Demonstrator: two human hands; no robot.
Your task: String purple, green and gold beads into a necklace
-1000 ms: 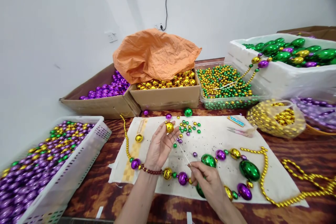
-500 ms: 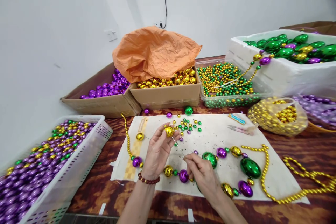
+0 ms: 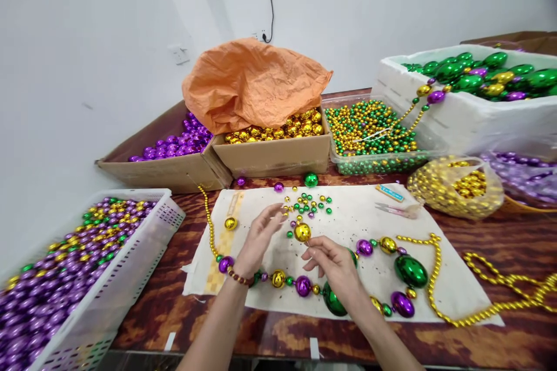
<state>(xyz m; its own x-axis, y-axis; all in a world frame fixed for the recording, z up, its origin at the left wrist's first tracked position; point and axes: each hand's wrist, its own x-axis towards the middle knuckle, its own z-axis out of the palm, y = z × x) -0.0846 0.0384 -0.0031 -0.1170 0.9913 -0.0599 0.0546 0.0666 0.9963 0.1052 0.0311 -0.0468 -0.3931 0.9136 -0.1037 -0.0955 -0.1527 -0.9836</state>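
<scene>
My right hand (image 3: 328, 258) pinches a thin needle-like wire, mostly hidden by the fingers. At its tip sits a large shiny gold bead (image 3: 302, 232), with smaller beads just beyond it. My left hand (image 3: 263, 237) is apart from the gold bead, fingers loosely spread and holding nothing, beside the small loose green and gold beads (image 3: 304, 207). Below both hands lies a strung necklace of gold, purple and green beads; a purple bead (image 3: 303, 286) and a big green bead (image 3: 334, 300) partly behind my right wrist belong to it. Everything lies over a white cloth (image 3: 361, 214).
Scissors (image 3: 395, 210) and a blue packet (image 3: 390, 192) lie at the cloth's right. A white basket (image 3: 148, 261) of beads stands left. Behind are cardboard boxes (image 3: 274, 156), a clear bin (image 3: 378, 163) and a foam box (image 3: 487, 110). A gold bead chain (image 3: 474, 317) trails right.
My left hand has let go of the gold bead and opened. The bead is now close to my right fingertips, the wire between them no longer showing at length.
</scene>
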